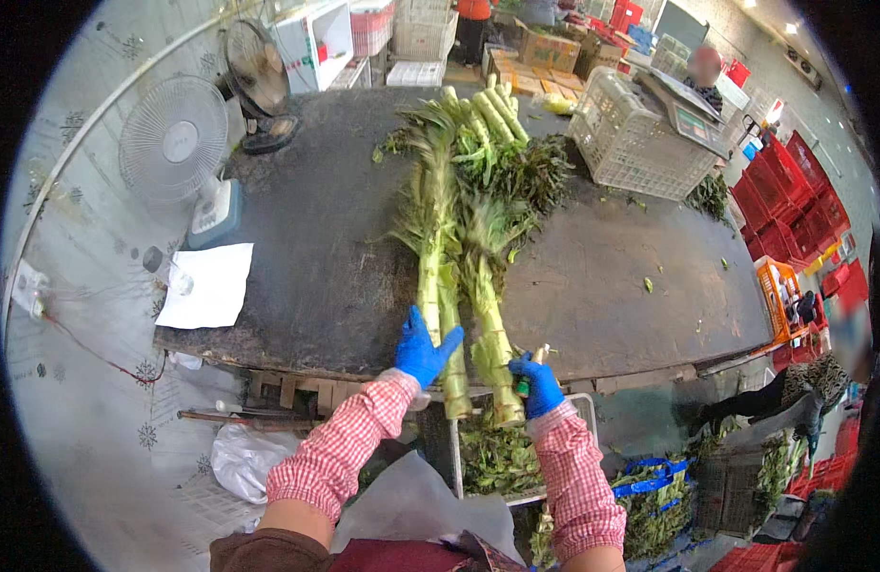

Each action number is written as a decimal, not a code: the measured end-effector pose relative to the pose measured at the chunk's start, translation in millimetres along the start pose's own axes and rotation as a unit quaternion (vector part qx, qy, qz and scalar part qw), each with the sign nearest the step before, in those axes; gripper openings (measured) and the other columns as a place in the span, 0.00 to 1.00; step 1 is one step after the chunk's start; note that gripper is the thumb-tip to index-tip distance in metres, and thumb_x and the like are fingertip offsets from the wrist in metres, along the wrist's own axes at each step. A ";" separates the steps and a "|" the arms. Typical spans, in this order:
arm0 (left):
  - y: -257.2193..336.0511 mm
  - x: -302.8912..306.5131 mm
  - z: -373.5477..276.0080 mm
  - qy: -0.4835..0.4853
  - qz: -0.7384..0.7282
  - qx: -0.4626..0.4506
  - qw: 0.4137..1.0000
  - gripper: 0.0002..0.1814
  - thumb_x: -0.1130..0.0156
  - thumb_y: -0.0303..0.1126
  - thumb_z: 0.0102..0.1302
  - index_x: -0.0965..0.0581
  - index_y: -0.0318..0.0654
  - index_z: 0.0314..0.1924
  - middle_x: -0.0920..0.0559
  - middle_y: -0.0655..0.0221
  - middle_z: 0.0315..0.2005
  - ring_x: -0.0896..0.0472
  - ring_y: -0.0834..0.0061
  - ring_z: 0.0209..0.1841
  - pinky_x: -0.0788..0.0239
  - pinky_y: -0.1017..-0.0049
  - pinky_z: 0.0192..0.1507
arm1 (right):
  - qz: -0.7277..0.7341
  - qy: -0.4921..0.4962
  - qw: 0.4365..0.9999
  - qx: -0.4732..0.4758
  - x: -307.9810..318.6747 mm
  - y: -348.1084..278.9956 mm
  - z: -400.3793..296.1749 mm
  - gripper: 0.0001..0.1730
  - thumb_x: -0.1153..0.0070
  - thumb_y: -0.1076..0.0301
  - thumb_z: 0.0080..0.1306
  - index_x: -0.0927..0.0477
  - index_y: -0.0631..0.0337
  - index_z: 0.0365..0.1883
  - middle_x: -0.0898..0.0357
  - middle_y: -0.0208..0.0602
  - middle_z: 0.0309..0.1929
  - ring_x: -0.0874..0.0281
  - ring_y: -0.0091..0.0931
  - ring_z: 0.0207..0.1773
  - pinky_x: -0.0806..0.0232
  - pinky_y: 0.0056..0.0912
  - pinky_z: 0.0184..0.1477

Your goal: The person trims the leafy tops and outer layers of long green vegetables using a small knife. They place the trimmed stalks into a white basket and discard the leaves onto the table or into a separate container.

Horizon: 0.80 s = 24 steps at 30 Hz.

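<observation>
In a blue glove, my left hand (pixel 427 350) is around the lower end of a long pale-green celtuce stalk (pixel 430 275), its thumb reaching across a second stalk (pixel 452 372). Blurred leaves top the held stalk. My right hand (pixel 538 386), also gloved in blue, grips a small tool (pixel 524 386) with a green part; the fingers hide most of it. Beside that hand, another leafy celtuce stalk (pixel 491 329) extends over the table's near edge. Farther back, several cut celtuce stems (pixel 498 114) are piled with dark leaves.
A dark worktable (pixel 325 236) spans the view. On it are a white plastic crate (pixel 619 143) beneath a scale (pixel 687 118), fans (pixel 179 143) and a white paper sheet (pixel 205 286). Below the near edge, a crate (pixel 501 457) holds leaves. A person (pixel 704 75) is at back right.
</observation>
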State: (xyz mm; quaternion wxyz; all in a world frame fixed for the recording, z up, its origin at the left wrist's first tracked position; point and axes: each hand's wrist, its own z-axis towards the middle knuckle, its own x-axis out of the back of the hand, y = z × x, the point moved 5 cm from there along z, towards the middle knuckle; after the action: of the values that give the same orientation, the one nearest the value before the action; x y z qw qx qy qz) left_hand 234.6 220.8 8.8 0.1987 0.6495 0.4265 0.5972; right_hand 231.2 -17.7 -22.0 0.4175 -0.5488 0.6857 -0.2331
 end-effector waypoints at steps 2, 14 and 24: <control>-74.4 -6.7 21.7 0.001 0.057 -0.035 0.998 0.54 0.45 0.64 0.62 0.50 0.20 0.68 0.46 0.31 0.66 0.44 0.40 0.69 0.48 0.57 0.69 | -0.076 -0.021 0.996 -0.039 -8.7 21.7 4.6 0.07 0.38 0.72 0.57 0.26 0.55 0.28 0.27 0.29 0.24 0.30 0.22 0.24 0.37 0.25 0.27; -20.1 -78.2 23.1 -0.196 -0.432 0.156 0.866 0.19 0.30 0.36 0.58 0.27 0.37 0.45 0.21 0.68 0.29 0.22 0.74 0.29 0.27 0.72 0.32 | 0.219 -0.034 0.971 -0.094 -55.5 63.4 -58.7 0.13 0.43 0.67 0.66 0.25 0.62 0.46 0.19 0.43 0.45 0.18 0.36 0.45 0.23 0.42 0.45; 76.6 -135.5 -71.8 -0.268 -0.504 0.042 0.820 0.26 0.29 0.34 0.57 0.28 0.35 0.52 0.20 0.67 0.38 0.22 0.76 0.36 0.27 0.76 0.38 | -0.009 0.123 0.991 0.052 6.5 58.2 -225.5 0.15 0.29 0.68 0.53 0.24 0.60 0.32 0.35 0.20 0.22 0.38 0.17 0.25 0.41 0.23 0.29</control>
State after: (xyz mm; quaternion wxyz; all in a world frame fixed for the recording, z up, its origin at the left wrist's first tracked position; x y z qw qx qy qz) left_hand 201.4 52.8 0.4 0.5509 0.4864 0.6487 0.1979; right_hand 11.6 -38.3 53.1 0.3558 -0.4994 0.7139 -0.3382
